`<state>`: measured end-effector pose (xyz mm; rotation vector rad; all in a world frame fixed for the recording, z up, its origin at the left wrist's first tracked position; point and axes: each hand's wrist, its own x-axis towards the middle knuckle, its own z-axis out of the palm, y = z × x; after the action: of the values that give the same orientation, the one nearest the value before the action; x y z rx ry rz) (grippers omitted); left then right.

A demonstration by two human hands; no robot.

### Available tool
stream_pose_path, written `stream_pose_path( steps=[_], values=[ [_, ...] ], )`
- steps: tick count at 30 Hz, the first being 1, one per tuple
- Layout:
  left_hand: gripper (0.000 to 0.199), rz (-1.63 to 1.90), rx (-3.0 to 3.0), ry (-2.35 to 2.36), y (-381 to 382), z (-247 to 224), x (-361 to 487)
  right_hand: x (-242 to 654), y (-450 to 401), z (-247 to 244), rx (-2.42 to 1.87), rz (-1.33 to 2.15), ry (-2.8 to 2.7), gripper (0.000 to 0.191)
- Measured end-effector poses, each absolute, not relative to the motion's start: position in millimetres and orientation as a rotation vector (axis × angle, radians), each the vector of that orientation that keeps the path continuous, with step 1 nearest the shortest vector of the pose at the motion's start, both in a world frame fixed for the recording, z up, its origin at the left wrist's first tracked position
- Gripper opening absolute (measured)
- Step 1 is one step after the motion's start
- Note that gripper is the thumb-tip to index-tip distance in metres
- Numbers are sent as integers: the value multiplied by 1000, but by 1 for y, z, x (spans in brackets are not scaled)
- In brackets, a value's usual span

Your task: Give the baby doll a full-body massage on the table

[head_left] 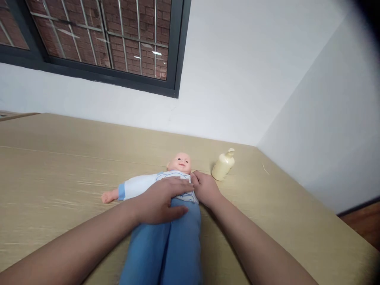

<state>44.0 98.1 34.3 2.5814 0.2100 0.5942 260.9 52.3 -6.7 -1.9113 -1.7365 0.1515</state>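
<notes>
A baby doll lies on its back, face up, in a white shirt with blue trim and blue trousers. One doll arm stretches out to the left, its hand bare past the blue cuff. My left hand rests flat across the doll's belly, fingers extended and thumb apart. At the doll's other shoulder, my right hand is closed with fingers curled, pinching the edge of the shirt at the side. The doll's arm on that side is hidden.
A cream pump bottle stands upright just beyond my right hand. Everything lies on a wide tan surface that meets white walls at the back. A dark-framed window with bars is above, and a thin pale strand lies at the right.
</notes>
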Motion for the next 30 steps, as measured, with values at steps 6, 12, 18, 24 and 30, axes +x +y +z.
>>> stream_pose_path(
  steps=[6, 12, 18, 24, 30],
  values=[
    [50, 687, 2417, 533, 128, 14, 41, 261, 52, -8, -1932, 173, -1713, 38],
    [41, 796, 2268, 763, 143, 0, 37, 262, 55, -10, -1925, 162, -1710, 38],
    [41, 810, 2197, 756, 149, -3, 37, 260, 49, -5, -1838, 82, -1630, 27],
    [40, 812, 2140, 748, 148, -3, 37, 213, 11, 21, -1084, 79, -2110, 25],
    [40, 820, 2142, 746, 150, -5, 38, 180, -3, 19, -734, 89, -2471, 34]
  ],
)
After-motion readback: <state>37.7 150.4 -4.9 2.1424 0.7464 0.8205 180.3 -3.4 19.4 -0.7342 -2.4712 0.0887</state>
